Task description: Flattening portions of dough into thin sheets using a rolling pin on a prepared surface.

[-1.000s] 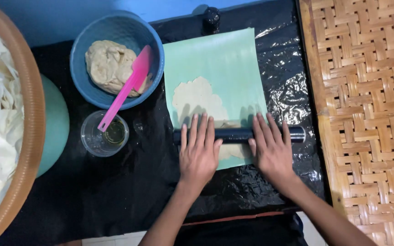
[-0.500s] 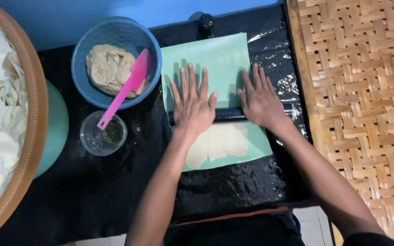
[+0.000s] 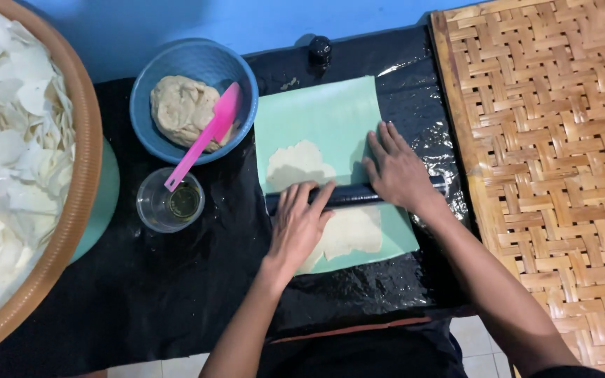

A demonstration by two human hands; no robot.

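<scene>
We see a black plastic sheet (image 3: 141, 294) spread over the work surface, shiny where light catches its wrinkles. Behind it lies a plain blue surface (image 3: 246, 21). A woven bamboo mat (image 3: 554, 140) covers the right side, and pale floor tiles (image 3: 481, 343) show below.

Both hands (image 3: 299, 224) and dark rolling pin (image 3: 348, 196) drawn back nearer, over dough (image 3: 344, 231)

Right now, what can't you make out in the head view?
- Middle of the black roller: covered by the left hand and right hand.
- Dough sheet under the roller: hidden.
- Woven tray of white chips: cut off by the left edge.
- Liquid in the clear cup: too small to tell.
- Small black object: unclear.
</scene>
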